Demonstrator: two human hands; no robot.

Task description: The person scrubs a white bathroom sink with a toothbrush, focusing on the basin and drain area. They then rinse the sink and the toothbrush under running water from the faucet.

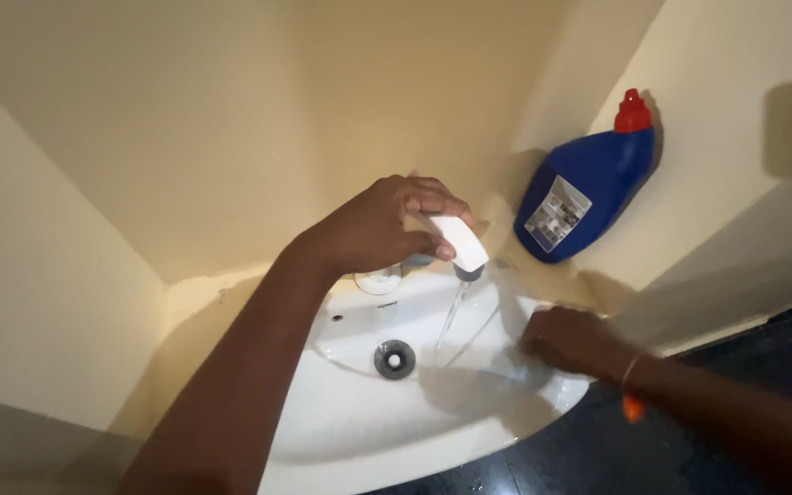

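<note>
1. Left hand (379,229) closed around a white squeeze bottle (458,242), tipped nozzle-down over the white sink (359,431); a thin stream falls toward the basin.
2. Right hand (568,341) rests on the sink's right rim, fingers curled; whether it grips anything, cannot tell.
3. Liquid going on; no scrubbing visible yet.
4. Blue bottle with red cap (588,188) leans against the wall behind.

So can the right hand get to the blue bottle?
Probably yes: the right hand rests on the sink rim, and the blue bottle leans on the wall just above, nothing between them.
</note>
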